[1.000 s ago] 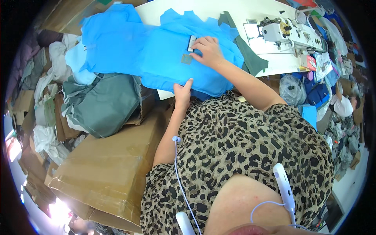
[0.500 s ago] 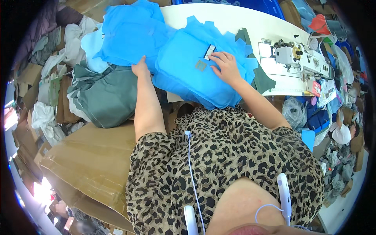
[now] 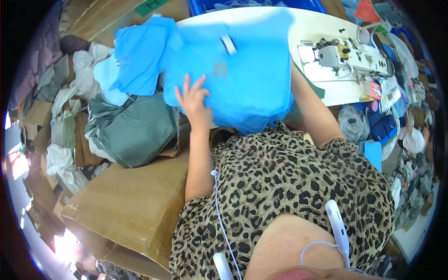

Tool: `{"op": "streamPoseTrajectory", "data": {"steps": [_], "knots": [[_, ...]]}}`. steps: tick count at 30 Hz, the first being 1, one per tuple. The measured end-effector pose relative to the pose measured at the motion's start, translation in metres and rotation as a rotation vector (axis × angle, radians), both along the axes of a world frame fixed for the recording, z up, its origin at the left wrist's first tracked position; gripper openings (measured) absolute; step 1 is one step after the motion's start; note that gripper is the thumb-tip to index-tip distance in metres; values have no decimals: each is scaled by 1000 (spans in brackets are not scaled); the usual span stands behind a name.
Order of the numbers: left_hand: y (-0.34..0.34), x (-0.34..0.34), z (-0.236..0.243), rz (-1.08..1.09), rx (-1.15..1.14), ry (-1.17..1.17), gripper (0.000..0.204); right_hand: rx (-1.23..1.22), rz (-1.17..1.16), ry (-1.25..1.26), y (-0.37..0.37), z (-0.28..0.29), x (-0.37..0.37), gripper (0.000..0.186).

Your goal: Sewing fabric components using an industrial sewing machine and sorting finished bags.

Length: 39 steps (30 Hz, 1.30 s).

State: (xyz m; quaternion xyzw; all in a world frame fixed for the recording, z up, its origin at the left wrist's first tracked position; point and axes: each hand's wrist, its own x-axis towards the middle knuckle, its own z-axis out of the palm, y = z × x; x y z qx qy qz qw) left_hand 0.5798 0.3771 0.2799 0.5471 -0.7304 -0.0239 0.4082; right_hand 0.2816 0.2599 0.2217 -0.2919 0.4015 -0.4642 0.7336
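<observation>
A light, bright-blue fabric sheet is spread before me over a pile of the same blue cloth; its far right corner stands raised and blurred. My left hand is over the sheet's near left side, fingers spread, holding nothing. Behind the sheet's right edge my right hand is hidden; only the right forearm shows, reaching up to that edge. On the sheet lie a small black-and-white piece, like a label, and a beige square patch. More blue fabric is heaped to the left.
A white sewing machine stands at the right on the white table. Dark green fabric bulges at the left above a large brown cardboard box. A blue bin is at the far edge.
My right hand has left the small label-like piece and gone behind the sheet's right edge, where the fabric is raised. My left hand has let go of the left heap and moved right, fingers spread.
</observation>
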Motion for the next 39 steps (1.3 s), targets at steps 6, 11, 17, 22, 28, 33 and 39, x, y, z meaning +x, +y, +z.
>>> {"op": "streamPoseTrajectory", "data": {"steps": [6, 11, 17, 22, 28, 33, 39], "knots": [[53, -17, -69, 11, 245, -93, 26, 57, 166, 108, -10, 15, -22, 54], [49, -19, -67, -26, 298, -52, 28, -1082, -119, 1212, -12, 49, -3, 62], [50, -19, -70, -43, 302, -25, 30, -1285, 505, 1308, 26, 40, 44, 42], [52, -23, -68, -64, 315, -19, 29, -1212, 303, 1143, 16, 28, 49, 18], [54, -32, -65, -110, 353, -35, 27, -671, 23, 953, 8, 39, 66, 13], [52, -35, -62, -108, 334, -30, 26, -1295, 40, 1086, 31, 26, 66, 10], [51, -36, -62, -113, 338, -39, 25, -1409, 129, 1146, 39, 16, 59, 12]]}}
